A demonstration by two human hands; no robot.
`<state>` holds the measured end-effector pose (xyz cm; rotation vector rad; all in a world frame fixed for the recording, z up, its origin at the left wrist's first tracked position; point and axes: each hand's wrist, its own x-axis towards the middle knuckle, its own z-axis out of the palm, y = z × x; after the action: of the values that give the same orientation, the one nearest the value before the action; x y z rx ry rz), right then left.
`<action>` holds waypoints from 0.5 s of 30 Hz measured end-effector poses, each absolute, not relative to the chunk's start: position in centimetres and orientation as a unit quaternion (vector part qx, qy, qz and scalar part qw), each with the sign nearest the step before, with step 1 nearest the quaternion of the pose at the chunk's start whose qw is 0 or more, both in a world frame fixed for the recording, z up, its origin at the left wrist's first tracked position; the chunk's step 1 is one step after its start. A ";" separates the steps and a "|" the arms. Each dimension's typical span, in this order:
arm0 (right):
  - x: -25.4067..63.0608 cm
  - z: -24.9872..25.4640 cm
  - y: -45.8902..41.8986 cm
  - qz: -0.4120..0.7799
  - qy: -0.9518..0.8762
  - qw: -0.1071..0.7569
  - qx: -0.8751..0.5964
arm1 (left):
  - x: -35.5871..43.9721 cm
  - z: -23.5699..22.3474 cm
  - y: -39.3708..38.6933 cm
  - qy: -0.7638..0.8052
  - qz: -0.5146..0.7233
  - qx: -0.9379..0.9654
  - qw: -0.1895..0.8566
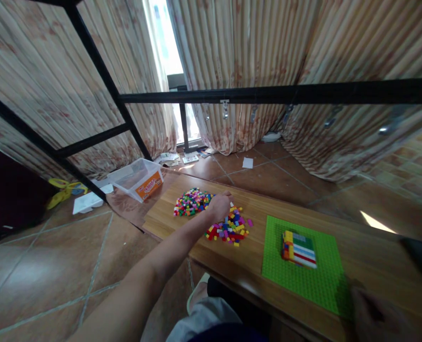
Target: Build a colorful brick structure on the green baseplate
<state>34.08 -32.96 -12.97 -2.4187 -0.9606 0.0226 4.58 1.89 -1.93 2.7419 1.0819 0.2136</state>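
My left hand reaches over the far edge of a pile of loose toy bricks. Its fingers are curled together, and anything between them is too small or hidden to make out. Beside it lies a second pile of smaller mixed bricks. At the lower right, my right hand is dark and blurred by the corner of a green baseplate; its fingers do not show clearly. On that baseplate sits a block of bricks in yellow, orange, green, white, blue and red rows.
The bricks and baseplate rest on a long wooden table. Past its left end stands a clear plastic bin with an orange label. A black metal frame crosses in front of the curtains. A dark object is at the right edge.
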 end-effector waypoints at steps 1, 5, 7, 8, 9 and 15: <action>33.6 -12.4 -32.8 0.010 -0.339 0.252 -0.906 | 5.0 -2.0 2.4 0.352 0.056 0.929 0.094; 32.2 -11.1 -32.2 0.002 -0.322 0.245 -0.914 | 5.8 -2.3 3.9 0.322 0.010 0.941 0.101; 32.0 -11.0 -32.0 -0.004 -0.330 0.255 -0.909 | 5.9 -2.5 4.4 0.319 -0.003 0.942 0.108; 31.9 -11.0 -32.0 -0.004 -0.331 0.258 -0.907 | 5.9 -2.5 4.6 0.320 -0.006 0.940 0.114; 31.9 -11.0 -32.0 -0.004 -0.332 0.261 -0.906 | 5.9 -2.5 4.7 0.323 -0.007 0.939 0.121; 31.9 -11.2 -31.8 -0.009 -0.330 0.282 -0.901 | 4.5 -1.9 4.7 0.364 0.067 0.908 0.198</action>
<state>31.94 -31.84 -11.23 -2.4121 -0.8844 -0.0245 4.50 4.67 -1.93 2.5397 1.0177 0.1861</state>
